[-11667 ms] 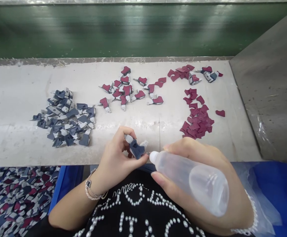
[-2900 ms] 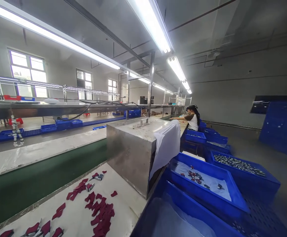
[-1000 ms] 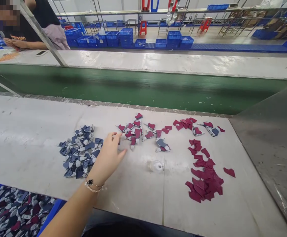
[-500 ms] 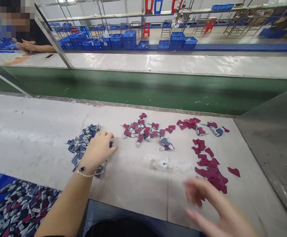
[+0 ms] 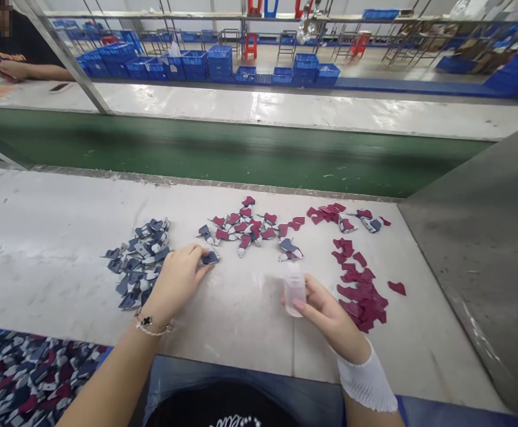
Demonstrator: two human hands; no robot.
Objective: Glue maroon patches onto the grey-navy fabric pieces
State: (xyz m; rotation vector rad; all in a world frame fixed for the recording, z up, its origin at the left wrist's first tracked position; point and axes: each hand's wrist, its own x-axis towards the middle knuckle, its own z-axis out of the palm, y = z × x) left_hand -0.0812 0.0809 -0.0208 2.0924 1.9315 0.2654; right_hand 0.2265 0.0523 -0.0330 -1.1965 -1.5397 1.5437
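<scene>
My left hand pinches the edge of a small navy-and-grey piece at the table surface. Just left of it spreads a heap of similar navy-and-grey pieces. My right hand, with a white cuff at the wrist, has its fingers closed around a small translucent plastic bottle; the bottle's top is blurred. Beyond both hands lies a group of pieces with maroon tops. Loose maroon cut pieces are piled to the right of my right hand.
A blue bin of mixed pieces stands below the table's left front edge. A metal panel bounds the table on the right. Past the green strip, a co-worker's hands rest near another table.
My right hand has come in from the right and picked up the bottle from the table. My left hand has moved slightly away from the navy heap with a piece. The view has shifted right.
</scene>
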